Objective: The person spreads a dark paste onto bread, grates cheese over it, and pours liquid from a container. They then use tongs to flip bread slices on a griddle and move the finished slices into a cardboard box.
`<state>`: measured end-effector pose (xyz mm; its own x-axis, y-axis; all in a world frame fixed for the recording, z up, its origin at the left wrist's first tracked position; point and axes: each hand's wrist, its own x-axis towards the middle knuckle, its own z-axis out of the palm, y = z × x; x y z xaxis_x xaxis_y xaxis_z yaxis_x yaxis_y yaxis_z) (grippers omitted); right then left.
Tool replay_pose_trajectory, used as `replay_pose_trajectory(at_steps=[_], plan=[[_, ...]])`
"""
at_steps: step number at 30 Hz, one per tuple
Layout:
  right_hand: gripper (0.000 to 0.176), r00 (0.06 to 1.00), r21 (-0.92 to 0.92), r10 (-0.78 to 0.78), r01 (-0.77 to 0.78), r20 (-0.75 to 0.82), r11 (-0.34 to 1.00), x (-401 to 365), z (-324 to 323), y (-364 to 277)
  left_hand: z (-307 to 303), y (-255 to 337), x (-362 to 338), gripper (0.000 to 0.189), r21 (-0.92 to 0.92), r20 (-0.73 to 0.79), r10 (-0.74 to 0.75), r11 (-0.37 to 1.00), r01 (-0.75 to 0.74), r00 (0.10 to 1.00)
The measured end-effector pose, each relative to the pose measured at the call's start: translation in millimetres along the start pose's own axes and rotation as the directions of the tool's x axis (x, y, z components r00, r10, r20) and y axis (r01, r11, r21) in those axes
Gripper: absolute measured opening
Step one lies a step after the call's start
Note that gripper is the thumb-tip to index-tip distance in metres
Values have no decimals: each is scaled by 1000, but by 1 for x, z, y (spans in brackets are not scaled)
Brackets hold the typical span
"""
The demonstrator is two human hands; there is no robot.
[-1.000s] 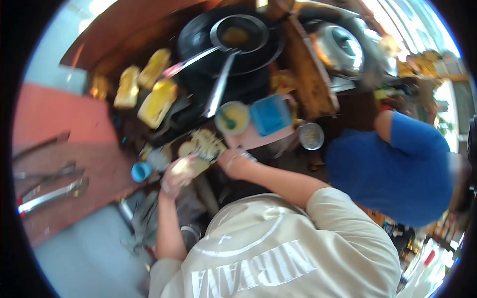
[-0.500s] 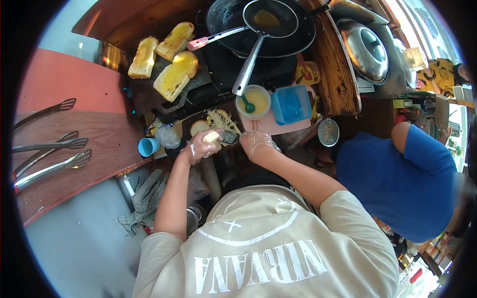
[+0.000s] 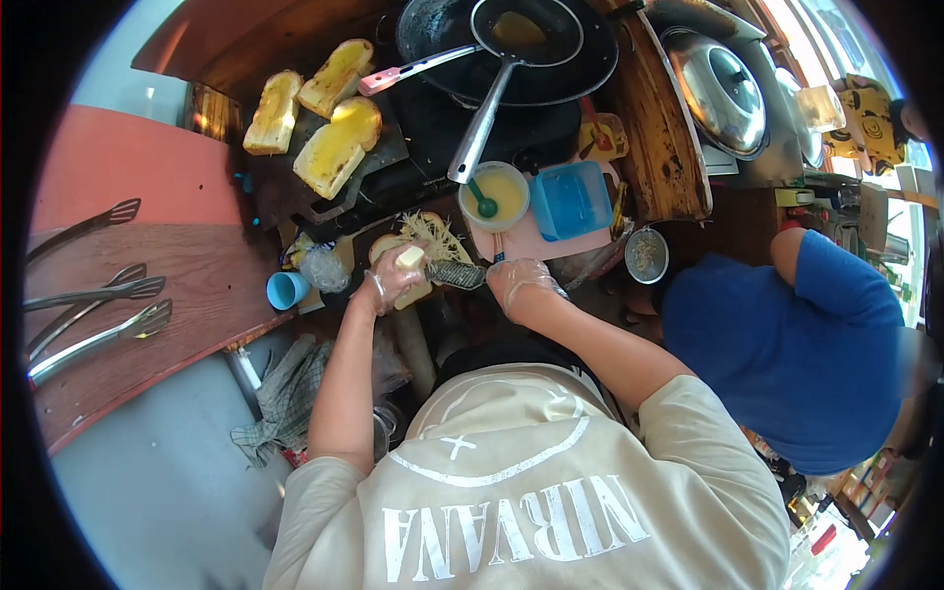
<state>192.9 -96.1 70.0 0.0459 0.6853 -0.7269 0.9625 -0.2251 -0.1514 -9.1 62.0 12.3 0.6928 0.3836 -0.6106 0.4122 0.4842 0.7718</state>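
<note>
My left hand (image 3: 398,277), in a clear plastic glove, is closed on a pale block of cheese (image 3: 410,258). Just right of it, my right hand (image 3: 521,283), also gloved, grips a metal grater (image 3: 458,274) by its end. The grater lies flat between the two hands, above the front of the board. Grated cheese (image 3: 436,233) is heaped on bread slices (image 3: 382,248) right behind my left hand, which partly hides them. Behind my right hand stands a tub of yellow spread (image 3: 506,194) with a green spoon (image 3: 486,206) in it.
Toasted bread slices (image 3: 337,147) lie on a griddle at the back left. A wok (image 3: 590,74) holds a smaller long-handled pan (image 3: 479,138). A blue container (image 3: 570,202) sits beside the tub; tongs (image 3: 108,339) rest at left. A person in blue (image 3: 777,354) is at right.
The cheese and the grater have drawn apart, with the grater shifting slightly right along with my right hand. The whole view has moved a little.
</note>
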Motion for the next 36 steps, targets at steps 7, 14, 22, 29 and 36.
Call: replay_pose_trajectory(at_steps=[7, 14, 22, 29, 36], plan=[[26, 1000, 26, 16, -15, -16, 1000, -4, 4, 1, -14, -7, 7, 56, 58, -125, 199, 980, -193, 972], [24, 999, 30, 12, -11, -39, 999, -9, 1, 0, -23, -20, 15, 46, 192, -119, 220, 962, -195, 968], [22, 998, 18, 45, -44, -44, 999, -12, 6, 4, 4, -26, 5, 35, 239, 19, 233, 943, -231, 972], [21, 998, -12, 40, -40, -39, 999, -16, 8, 4, 11, -22, -9, 34, 368, 56, 64, 926, -80, 996], [22, 999, -34, 47, -46, 25, 998, -19, 2, 0, -2, -33, -7, 35, 349, 89, 167, 918, -188, 982]])
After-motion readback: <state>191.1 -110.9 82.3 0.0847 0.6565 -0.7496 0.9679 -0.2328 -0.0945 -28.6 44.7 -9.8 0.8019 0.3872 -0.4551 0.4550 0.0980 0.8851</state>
